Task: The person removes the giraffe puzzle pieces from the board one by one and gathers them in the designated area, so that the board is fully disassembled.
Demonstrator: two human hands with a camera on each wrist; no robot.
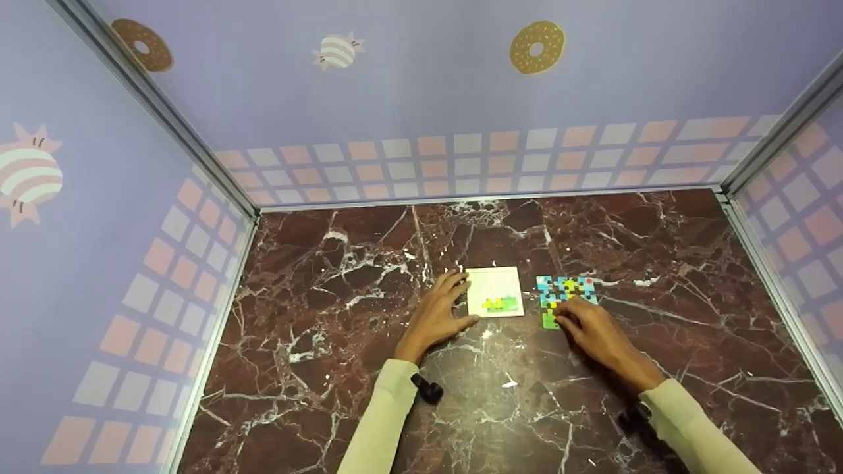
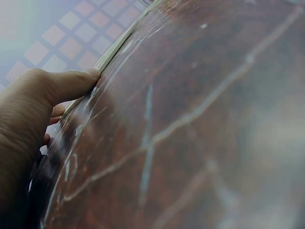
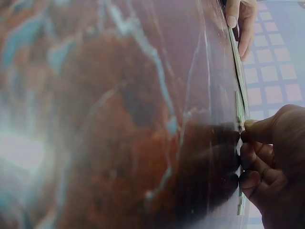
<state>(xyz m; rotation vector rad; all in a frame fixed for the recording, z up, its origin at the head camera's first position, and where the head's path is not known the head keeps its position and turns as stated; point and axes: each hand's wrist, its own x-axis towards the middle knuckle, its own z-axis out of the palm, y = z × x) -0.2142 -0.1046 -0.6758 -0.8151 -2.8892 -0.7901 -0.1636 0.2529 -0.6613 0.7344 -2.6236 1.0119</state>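
Observation:
A cream square puzzle board [image 1: 492,284] lies flat on the table, with a few joined yellow and green pieces [image 1: 500,303] along its lower right. My left hand [image 1: 438,315] rests at the board's left side, fingers at the upper left and thumb [image 2: 78,85] on the lower edge. To the right of the board lie several colourful jigsaw pieces [image 1: 548,284], set close together in blue, green and yellow. Over their lower part, my right hand [image 1: 596,332] pinches a puzzle piece between thumb and fingers. That hand hides some of the pieces.
The dark red marbled table [image 1: 369,408] has white veins and a shiny surface. A lilac wall [image 1: 428,99] with pink and white squares stands behind, and similar panels flank both sides. Metal rails [image 1: 230,191] run along the corners.

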